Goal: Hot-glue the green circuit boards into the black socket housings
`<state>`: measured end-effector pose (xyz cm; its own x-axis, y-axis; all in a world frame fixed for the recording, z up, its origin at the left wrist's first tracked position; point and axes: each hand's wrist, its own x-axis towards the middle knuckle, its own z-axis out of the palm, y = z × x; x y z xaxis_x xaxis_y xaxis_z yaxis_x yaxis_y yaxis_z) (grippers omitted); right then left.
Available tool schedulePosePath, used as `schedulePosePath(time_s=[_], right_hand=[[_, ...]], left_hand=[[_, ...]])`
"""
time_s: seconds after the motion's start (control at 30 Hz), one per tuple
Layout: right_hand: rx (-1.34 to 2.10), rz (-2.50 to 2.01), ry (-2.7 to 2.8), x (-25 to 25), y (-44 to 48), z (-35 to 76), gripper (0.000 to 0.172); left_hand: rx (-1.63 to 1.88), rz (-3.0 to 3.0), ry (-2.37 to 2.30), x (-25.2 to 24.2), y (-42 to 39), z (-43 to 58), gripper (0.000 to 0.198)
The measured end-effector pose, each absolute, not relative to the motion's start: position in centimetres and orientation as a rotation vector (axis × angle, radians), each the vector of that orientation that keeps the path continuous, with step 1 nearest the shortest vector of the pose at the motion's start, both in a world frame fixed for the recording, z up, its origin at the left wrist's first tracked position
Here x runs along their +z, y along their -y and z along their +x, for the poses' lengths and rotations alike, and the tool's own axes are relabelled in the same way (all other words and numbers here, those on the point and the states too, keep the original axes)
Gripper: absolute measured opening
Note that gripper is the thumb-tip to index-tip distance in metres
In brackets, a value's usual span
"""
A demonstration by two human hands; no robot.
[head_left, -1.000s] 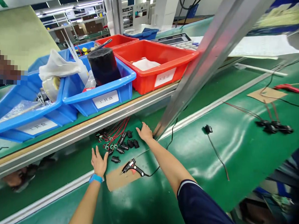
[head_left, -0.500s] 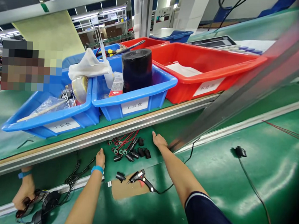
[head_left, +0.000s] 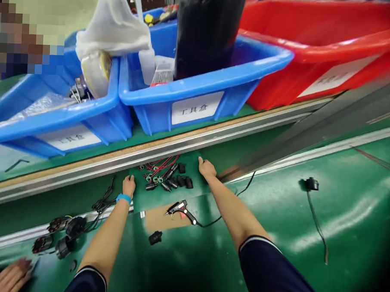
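Note:
My left hand (head_left: 129, 187), with a blue band at the wrist, grips the left edge of a green mat (head_left: 139, 199). On the mat's right edge my right hand (head_left: 207, 167) is closed. Between my hands lie several black cylindrical parts (head_left: 170, 183) and small ring-shaped boards with red wires (head_left: 162, 164). Nearer to me a black glue gun (head_left: 182, 210) rests on a piece of brown cardboard (head_left: 153, 219). One black part (head_left: 155, 237) lies just below the cardboard.
Blue bins (head_left: 197, 92) and a red bin (head_left: 315, 52) stand on the shelf above. At left are motor-like parts (head_left: 64, 245), black cables (head_left: 104, 200) and another person's hand (head_left: 13, 276). A black connector (head_left: 311, 184) with a cable lies right.
The view has moved closer to the bins. The single black part has shifted from beside the glue gun to below the cardboard. The other person's hand has left the motor parts.

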<state>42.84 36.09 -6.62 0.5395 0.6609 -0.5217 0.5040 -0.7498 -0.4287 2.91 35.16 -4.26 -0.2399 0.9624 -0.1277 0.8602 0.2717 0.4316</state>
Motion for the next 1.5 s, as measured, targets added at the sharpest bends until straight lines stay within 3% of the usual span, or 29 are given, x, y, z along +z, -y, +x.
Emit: schedulePosePath(time_s=[0.27,0.4,0.6,0.83,1.03,1.13,1.3,1.37,1.5], right_hand=[[1.006,-2.490,0.990,-7.9,-35.8,42.1,0.041],[0.995,-2.473,0.965,-7.6,-35.7,42.1,0.042],[0.949,-2.404,0.943,-6.8,-36.3,42.3,0.040],[0.525,-2.164,0.964,-6.4,-32.5,39.0,0.040],[0.282,-2.023,0.842,-7.0,-31.5,34.4,0.031],[0.217,-2.034,0.727,-7.0,-33.2,32.5,0.032],[0.215,-2.094,0.670,-6.2,-34.3,31.6,0.033],[0.250,-2.122,0.732,-6.0,-34.0,32.7,0.034],[0.386,-2.235,0.860,-6.2,-33.1,36.9,0.040]], left_hand=[[0.154,2.092,-1.463,-2.8,-13.9,2.9,0.049],[0.100,2.153,-1.355,-3.9,-8.8,2.7,0.026],[0.248,2.236,-1.457,-3.3,-13.2,3.8,0.034],[0.361,2.328,-1.511,-4.1,-23.9,7.6,0.023],[0.501,2.345,-1.523,-4.2,-25.6,7.4,0.025],[0.613,2.288,-1.695,-3.7,-24.8,6.7,0.042],[0.651,2.175,-1.887,-3.2,-24.5,7.2,0.104],[0.651,2.063,-1.992,-3.3,-25.4,7.1,0.100],[0.652,1.658,-2.271,-3.9,-29.4,5.2,0.064]])
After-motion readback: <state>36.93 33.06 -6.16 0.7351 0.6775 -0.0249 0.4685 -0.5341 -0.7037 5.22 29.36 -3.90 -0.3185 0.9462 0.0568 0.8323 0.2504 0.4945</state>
